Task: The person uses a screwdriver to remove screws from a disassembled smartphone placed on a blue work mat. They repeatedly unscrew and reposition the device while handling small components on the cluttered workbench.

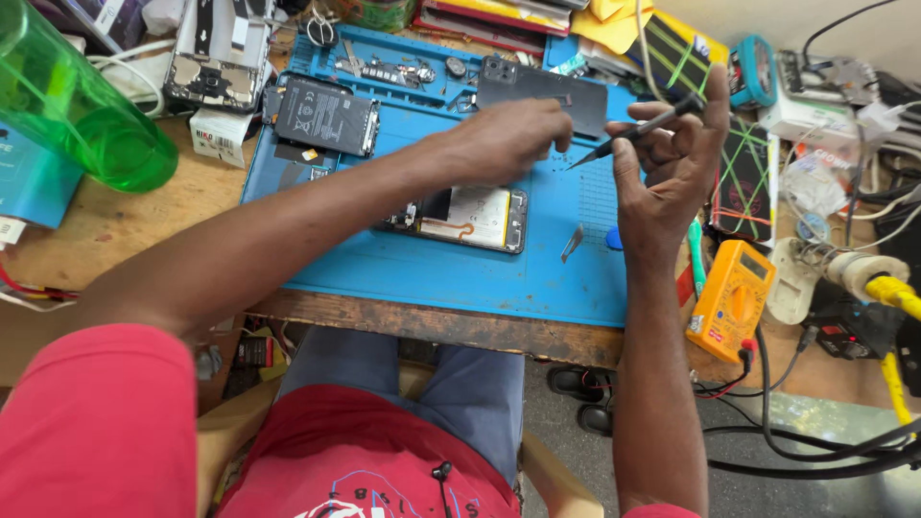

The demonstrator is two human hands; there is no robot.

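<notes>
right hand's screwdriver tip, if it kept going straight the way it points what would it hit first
Likely the left hand: the screwdriver in the right hand points left and slightly down at its fingers, though depth is unclear.

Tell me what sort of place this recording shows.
Most likely a phone repair bench: an opened phone lies on a blue repair mat, an orange multimeter sits at the table edge, and the right hand holds a fine screwdriver.

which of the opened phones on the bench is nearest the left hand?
The opened phone mid-mat, showing a white battery and lying just below the left hand. The other opened phone lies off the blue mat, at the bench's back left.
</notes>
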